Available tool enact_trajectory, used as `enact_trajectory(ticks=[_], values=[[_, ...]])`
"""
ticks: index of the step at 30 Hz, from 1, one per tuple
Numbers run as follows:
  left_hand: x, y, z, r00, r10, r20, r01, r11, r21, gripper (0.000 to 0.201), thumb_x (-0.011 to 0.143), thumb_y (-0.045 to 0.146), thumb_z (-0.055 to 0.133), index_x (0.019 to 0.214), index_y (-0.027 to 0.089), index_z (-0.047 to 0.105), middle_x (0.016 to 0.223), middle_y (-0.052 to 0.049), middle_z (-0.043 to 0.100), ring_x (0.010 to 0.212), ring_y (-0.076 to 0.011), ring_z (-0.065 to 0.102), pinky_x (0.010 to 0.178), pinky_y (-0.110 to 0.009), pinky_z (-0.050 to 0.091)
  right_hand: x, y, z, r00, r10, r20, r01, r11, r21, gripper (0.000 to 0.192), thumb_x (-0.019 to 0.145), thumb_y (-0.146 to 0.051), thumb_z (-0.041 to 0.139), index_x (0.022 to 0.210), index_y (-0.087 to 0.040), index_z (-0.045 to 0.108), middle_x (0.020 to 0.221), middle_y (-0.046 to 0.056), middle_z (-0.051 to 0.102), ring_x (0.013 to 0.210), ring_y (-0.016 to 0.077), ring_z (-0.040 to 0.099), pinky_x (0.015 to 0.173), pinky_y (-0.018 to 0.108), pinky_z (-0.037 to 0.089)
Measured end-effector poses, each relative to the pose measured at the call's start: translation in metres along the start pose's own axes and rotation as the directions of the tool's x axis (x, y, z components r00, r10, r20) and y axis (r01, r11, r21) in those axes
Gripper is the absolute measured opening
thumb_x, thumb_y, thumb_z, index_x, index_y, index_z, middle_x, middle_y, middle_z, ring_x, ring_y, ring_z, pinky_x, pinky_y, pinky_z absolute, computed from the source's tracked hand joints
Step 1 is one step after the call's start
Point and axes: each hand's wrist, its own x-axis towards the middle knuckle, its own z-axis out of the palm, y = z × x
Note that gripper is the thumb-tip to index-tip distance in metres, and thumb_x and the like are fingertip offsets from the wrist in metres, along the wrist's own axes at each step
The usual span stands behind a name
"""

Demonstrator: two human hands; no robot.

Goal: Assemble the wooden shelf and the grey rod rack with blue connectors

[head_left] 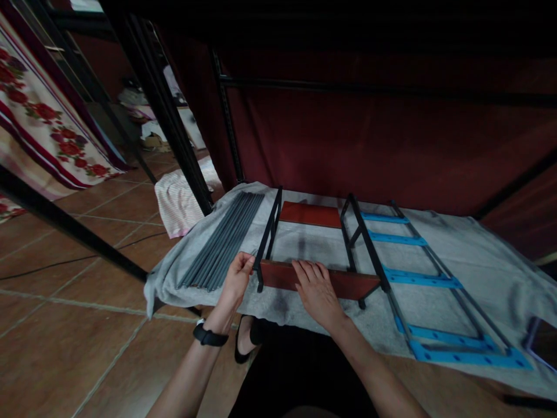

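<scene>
A black metal frame (268, 223) with reddish-brown boards lies on a grey cloth. My left hand (238, 280) is at its near left corner, thumb and forefinger pinched; whatever is between them, if anything, is too small to make out. My right hand (319, 293) grips the near board (348, 284), its fingers over the upper edge and its thumb against the face. A second, brighter reddish board (311, 214) spans the far end of the frame. Left of my left hand lies a row of grey metal tubes (224, 244), side by side.
Right of the frame lies a ladder-like rack of grey tubes with blue crosspieces (422, 278). A dark phone-like slab (543, 342) rests at the right edge. Black posts (163, 104) and a dark upper beam surround the grey cloth (452, 244). A dark red curtain (369, 145) hangs behind.
</scene>
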Motion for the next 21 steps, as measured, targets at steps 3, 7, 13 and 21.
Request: enact_trajectory(ticks=[3, 7, 13, 21], values=[[-0.0024, 0.0029, -0.0002, 1.0, -0.01, 0.015, 0.01, 1.0, -0.021, 0.021, 0.081, 0.037, 0.065, 0.077, 0.018, 0.057, 0.068, 0.004, 0.051, 0.064, -0.0106, 0.045, 0.061, -0.022, 0.037, 0.0, 0.0005, 0.0008, 1.0, 0.002, 0.0, -0.002, 1.0, 0.0, 0.059, 0.093, -0.015, 0.053, 0.15, -0.017, 0.037, 0.14, 0.013, 0.055, 0.129, 0.0256, 0.047, 0.114, 0.048, 0.031], [-0.0057, 0.0057, -0.0002, 0.996, -0.089, 0.019, 0.091, 0.993, -0.076, 0.028, 0.081, 0.045, 0.066, 0.079, 0.018, 0.058, 0.071, 0.004, 0.052, 0.063, -0.0102, 0.046, 0.059, -0.023, 0.036, -0.0001, 0.0005, 0.0003, 1.0, 0.001, 0.005, -0.001, 1.0, 0.004, 0.059, 0.093, -0.015, 0.052, 0.15, -0.017, 0.037, 0.14, 0.013, 0.056, 0.128, 0.0261, 0.047, 0.113, 0.048, 0.031], [-0.0039, 0.0046, -0.0001, 0.999, -0.052, 0.016, 0.051, 0.997, 0.055, 0.037, 0.084, 0.049, 0.061, 0.066, 0.019, 0.047, 0.057, 0.006, 0.041, 0.054, -0.0094, 0.037, 0.055, -0.024, 0.029, -0.0004, -0.0004, -0.0011, 1.0, 0.004, 0.006, -0.004, 1.0, 0.023, 0.057, 0.095, -0.016, 0.05, 0.15, -0.017, 0.037, 0.14, 0.012, 0.056, 0.128, 0.0266, 0.047, 0.114, 0.049, 0.03], [-0.0046, 0.008, 0.0001, 0.999, -0.019, 0.028, 0.018, 0.999, 0.031, 0.031, 0.079, 0.046, 0.066, 0.073, 0.019, 0.054, 0.063, 0.005, 0.049, 0.06, -0.0104, 0.043, 0.059, -0.023, 0.036, 0.0, 0.0002, -0.0005, 1.0, 0.0, 0.003, 0.0, 1.0, 0.01, 0.057, 0.094, -0.016, 0.05, 0.15, -0.017, 0.037, 0.141, 0.012, 0.056, 0.129, 0.026, 0.047, 0.115, 0.049, 0.031]])
